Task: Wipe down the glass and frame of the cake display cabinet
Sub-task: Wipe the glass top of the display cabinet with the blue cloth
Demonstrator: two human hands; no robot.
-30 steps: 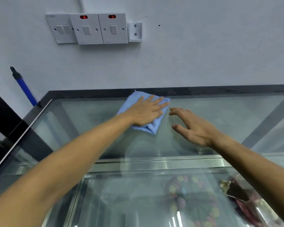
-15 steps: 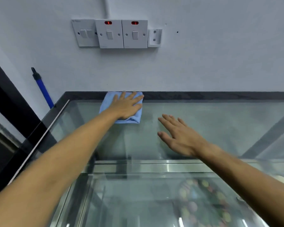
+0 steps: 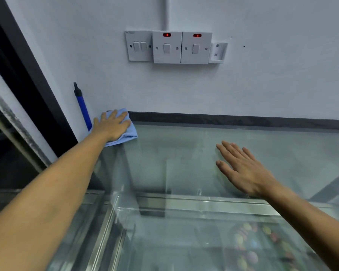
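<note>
The cake display cabinet's glass top fills the lower half of the view, with a dark frame strip along the wall. A light blue cloth lies at the far left corner of the glass. My left hand presses flat on the cloth with straight fingers. My right hand rests flat and open on the glass to the right, holding nothing. Cakes with coloured decorations show blurred through the glass below.
White wall switches with red lights sit above the cabinet. A blue handle with a black tip leans on the wall just left of the cloth. A black door frame runs down the left side.
My left hand has slid the cloth leftwards along the back edge, from mid-glass to the far left corner. My right hand stayed flat on the glass, now farther from the cloth.
</note>
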